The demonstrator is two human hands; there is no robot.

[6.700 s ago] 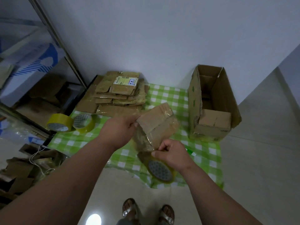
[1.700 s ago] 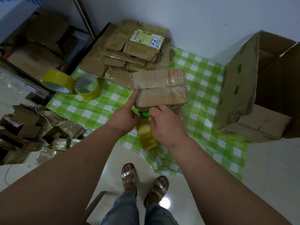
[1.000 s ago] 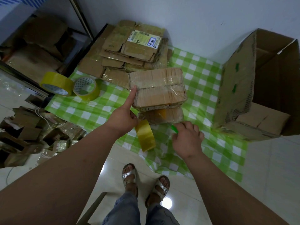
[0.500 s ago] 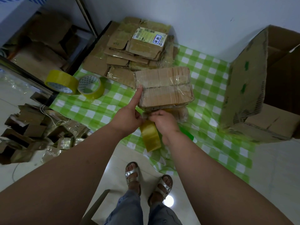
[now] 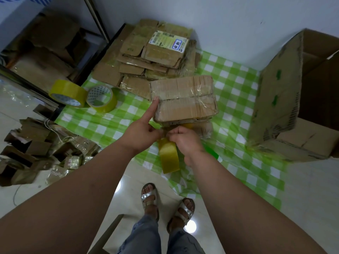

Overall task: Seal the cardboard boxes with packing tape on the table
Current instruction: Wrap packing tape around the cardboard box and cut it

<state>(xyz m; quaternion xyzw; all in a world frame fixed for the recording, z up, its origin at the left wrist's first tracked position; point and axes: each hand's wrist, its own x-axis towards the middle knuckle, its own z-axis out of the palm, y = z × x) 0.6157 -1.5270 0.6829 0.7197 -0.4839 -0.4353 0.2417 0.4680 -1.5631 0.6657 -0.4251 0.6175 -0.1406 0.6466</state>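
Head view: the taped box [image 5: 183, 99] lies near the tabletop's [image 5: 238, 92] front edge, long axis left to right. Your left hand [image 5: 142, 132] presses its left end with one straight finger. Your right hand's [image 5: 185, 139] fingers pinch the tape roll [image 5: 168, 155]; the contact is hidden.

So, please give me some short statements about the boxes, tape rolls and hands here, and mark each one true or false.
1. The left hand touches the taped brown cardboard box with a straight index finger. True.
2. Two yellow tape rolls lie on the green checked tablecloth left of that box. True.
3. The right hand is resting flat on the box top. False: its fingers are curled at the near edge of the box, by the hanging yellow tape roll.
4. The big open cardboard carton stands at the left. False: it is at the right.
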